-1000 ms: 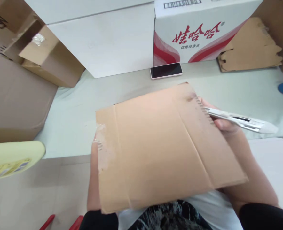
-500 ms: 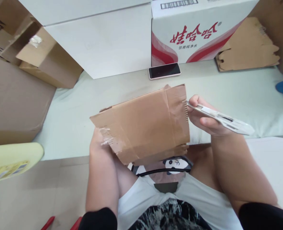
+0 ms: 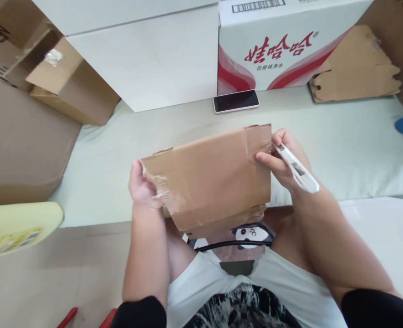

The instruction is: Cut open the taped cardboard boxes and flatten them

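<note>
A flattened brown cardboard box (image 3: pixel 211 175) with torn clear tape on its left end is held up in front of me. My left hand (image 3: pixel 142 184) grips its left edge, fingers hidden behind the board. My right hand (image 3: pixel 283 161) is closed on a white utility knife (image 3: pixel 297 169) while its fingers press on the box's right edge. The knife's back end points down and to the right.
A pink-edged phone (image 3: pixel 236 100) lies on the pale surface beyond the box. Behind it stand a white and red printed carton (image 3: pixel 272 45) and a white box (image 3: pixel 146 64). Brown cartons (image 3: pixel 23 114) are at left, torn cardboard (image 3: pixel 354 68) at back right, a yellow item (image 3: pixel 17 225) at left.
The cardboard, spread flat one second ago, has folded and tilted into a smaller shape. My right hand with the knife moved in against its right edge; the knife now angles downward.
</note>
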A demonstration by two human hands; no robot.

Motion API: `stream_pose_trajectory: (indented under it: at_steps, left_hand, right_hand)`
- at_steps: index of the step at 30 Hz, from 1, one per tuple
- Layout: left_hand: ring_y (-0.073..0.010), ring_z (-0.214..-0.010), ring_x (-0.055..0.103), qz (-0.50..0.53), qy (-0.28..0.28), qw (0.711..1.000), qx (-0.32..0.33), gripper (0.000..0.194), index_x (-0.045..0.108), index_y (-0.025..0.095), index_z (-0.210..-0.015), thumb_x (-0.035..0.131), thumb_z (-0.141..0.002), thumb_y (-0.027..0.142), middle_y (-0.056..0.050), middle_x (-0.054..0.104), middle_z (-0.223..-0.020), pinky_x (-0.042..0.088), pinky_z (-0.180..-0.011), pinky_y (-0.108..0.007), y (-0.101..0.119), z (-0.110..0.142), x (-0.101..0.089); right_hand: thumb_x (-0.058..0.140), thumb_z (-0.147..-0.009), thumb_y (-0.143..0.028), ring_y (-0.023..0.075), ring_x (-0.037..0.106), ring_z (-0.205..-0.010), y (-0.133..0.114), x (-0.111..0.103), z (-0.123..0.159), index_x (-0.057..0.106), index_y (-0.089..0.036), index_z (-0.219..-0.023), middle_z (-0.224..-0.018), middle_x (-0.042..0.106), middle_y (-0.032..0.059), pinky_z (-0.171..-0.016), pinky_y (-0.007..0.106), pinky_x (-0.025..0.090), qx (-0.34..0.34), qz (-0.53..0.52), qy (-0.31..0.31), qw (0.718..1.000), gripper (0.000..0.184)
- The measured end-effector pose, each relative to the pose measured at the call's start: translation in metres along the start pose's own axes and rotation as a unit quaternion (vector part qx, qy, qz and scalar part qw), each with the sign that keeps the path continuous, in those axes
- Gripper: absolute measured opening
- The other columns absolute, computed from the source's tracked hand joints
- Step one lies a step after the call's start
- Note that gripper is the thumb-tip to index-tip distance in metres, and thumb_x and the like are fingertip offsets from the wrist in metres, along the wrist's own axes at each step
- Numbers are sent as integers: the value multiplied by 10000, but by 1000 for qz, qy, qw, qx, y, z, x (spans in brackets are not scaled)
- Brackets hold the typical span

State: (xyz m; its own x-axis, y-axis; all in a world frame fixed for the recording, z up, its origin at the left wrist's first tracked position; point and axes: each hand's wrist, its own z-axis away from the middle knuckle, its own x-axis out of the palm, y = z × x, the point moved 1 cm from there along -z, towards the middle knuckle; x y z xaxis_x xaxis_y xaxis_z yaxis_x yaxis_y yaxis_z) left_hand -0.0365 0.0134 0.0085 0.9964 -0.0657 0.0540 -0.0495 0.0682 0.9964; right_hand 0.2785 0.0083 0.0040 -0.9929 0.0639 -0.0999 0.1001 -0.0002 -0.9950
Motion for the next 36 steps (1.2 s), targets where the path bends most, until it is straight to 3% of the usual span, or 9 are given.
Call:
stream_pose_trajectory:
  at_steps: [5, 8, 10, 15, 23, 28, 30, 33, 36]
  left_hand:
    - [-415, -1093, 766, 46, -18, 997, -59, 594, 719, 226, -1017, 925, -576, 567, -96, 821, -945, 649, -924, -558, -10, -5, 0]
    - [-391, -1121, 762, 59, 22, 997, -35, 456, 709, 227, -996, 889, -661, 479, -98, 819, -991, 650, -946, -547, -14, -11, -10]
    - [-370, -1158, 750, 59, 40, 997, -17, 355, 705, 237, -938, 849, -712, 471, -72, 819, -1010, 638, -983, -549, -14, -15, -21]
    - [-314, -1321, 654, 77, 115, 990, 23, 326, 698, 265, -918, 788, -713, 503, 49, 820, -1053, 520, -1175, -554, -16, -23, -48]
    - [-277, -1375, 599, 45, 133, 987, 84, 459, 664, 258, -1105, 629, -729, 520, 51, 804, -1057, 439, -1225, -517, -22, -30, -58]
    - [-293, -1347, 630, 202, 293, 930, 91, 396, 684, 203, -1000, 631, -627, 326, -48, 797, -1044, 477, -1201, -445, -16, -29, -49]
    - [-298, -1347, 633, 252, 336, 903, 88, 383, 679, 188, -978, 618, -610, 278, -85, 789, -1068, 493, -1183, -424, -14, -30, -44]
    - [-295, -1345, 638, 274, 356, 890, 81, 373, 673, 179, -999, 595, -642, 257, -110, 782, -1108, 494, -1182, -428, -14, -31, -40]
    - [-287, -1347, 639, 281, 351, 890, 76, 366, 668, 173, -1038, 566, -702, 275, -119, 786, -1115, 483, -1194, -452, -17, -33, -42]
  right_hand:
    - [791, -692, -400, 115, 323, -546, 10, 5, -7, 333, -279, -858, -617, 347, -98, -549, 274, 296, 37, -2, 69, 997, 502]
    - [747, -723, -373, 156, 531, -613, 11, -1, -11, 309, -289, -906, -685, 530, -76, -608, 302, 416, 64, 6, 96, 993, 483]
    - [723, -729, -318, 205, 624, -721, 11, -9, -14, 303, -290, -921, -780, 625, -34, -679, 344, 450, 80, 108, 119, 984, 463]
    - [623, -769, -221, 234, 465, -602, 16, -22, -19, 377, -272, -995, -681, 520, -12, -664, 386, 370, 140, 404, 58, 902, 339]
    - [562, -811, -269, 240, 398, -613, 20, -27, -22, 464, -234, -1149, -728, 500, 33, -685, 410, 380, 190, 458, 33, 868, 354]
    - [478, -827, -260, 284, 495, -721, 12, -34, -21, 499, -233, -1203, -847, 565, 86, -760, 431, 434, 219, 496, 82, 836, 377]
    - [466, -822, -255, 302, 537, -763, 12, -34, -21, 515, -228, -1214, -863, 594, 95, -784, 450, 458, 217, 496, 67, 838, 396]
    - [487, -842, -305, 303, 586, -748, 20, -31, -23, 463, -220, -1351, -840, 633, 76, -804, 487, 494, 202, 433, 16, 878, 517]
    - [538, -872, -415, 252, 620, -723, 27, -31, -26, 369, -232, -1476, -1074, 673, 122, -783, 475, 531, 139, 331, 68, 931, 653]
